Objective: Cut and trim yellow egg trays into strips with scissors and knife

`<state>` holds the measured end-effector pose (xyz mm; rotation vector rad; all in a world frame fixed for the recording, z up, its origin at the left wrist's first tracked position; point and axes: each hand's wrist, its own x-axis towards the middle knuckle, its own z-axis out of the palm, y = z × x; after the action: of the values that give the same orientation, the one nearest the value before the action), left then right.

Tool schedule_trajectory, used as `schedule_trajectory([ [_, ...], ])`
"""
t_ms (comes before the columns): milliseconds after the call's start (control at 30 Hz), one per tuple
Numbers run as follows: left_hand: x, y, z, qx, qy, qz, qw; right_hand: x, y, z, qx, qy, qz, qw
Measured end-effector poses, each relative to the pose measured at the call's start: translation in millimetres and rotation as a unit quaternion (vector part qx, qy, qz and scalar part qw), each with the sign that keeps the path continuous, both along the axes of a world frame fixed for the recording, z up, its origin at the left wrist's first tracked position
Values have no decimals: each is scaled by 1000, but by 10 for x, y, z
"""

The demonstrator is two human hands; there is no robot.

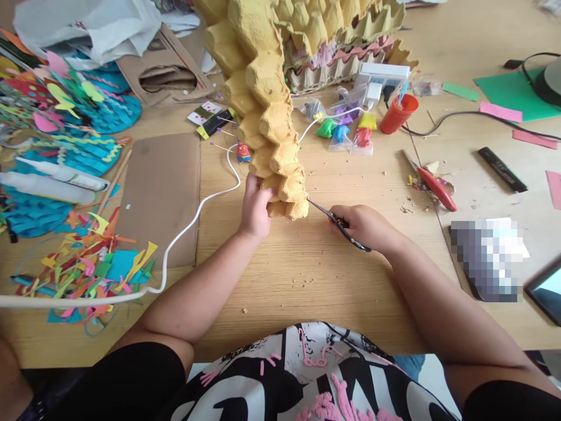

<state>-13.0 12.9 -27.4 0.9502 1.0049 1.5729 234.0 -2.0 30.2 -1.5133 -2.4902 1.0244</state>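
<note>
Left hand (256,209)'s gripping a long yellow moulded-pulp egg tray (269,120) over the pale wooden table (280,272), right hand (363,226)'s got black-handled metal scissors (337,220) at its lower edge. Slim black rectangular case (502,169) has lettering, can't read it.

"What sort of place is this?"

"A craft workspace; home or classroom, I can't tell."

"What shows it?"

"The table (263,292). Bright paper scraps (120,266) litter its left side towards the near edge, with squeeze bottles (52,187) and cardboard (160,199) just behind."

"And in the middle?"

"Scissors (336,218) touch an egg tray (268,111). Farther from that edge are more trays (302,36), bags of coloured lumps (340,134), a power strip (383,71) and a red cup (398,114)."

"On the right?"

"A red cutter (438,189) among shavings (432,168), with green paper (517,93) well back from the near edge."
</note>
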Motion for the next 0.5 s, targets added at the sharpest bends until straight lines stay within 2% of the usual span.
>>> schedule_trajectory([
  [233,-8,-4,0,16,10,2,1000,-1,-17,-24,26,-24,6,999],
  [500,10,-21,18,3,6,-16,1000,60,9,-21,4,34,20,999],
])
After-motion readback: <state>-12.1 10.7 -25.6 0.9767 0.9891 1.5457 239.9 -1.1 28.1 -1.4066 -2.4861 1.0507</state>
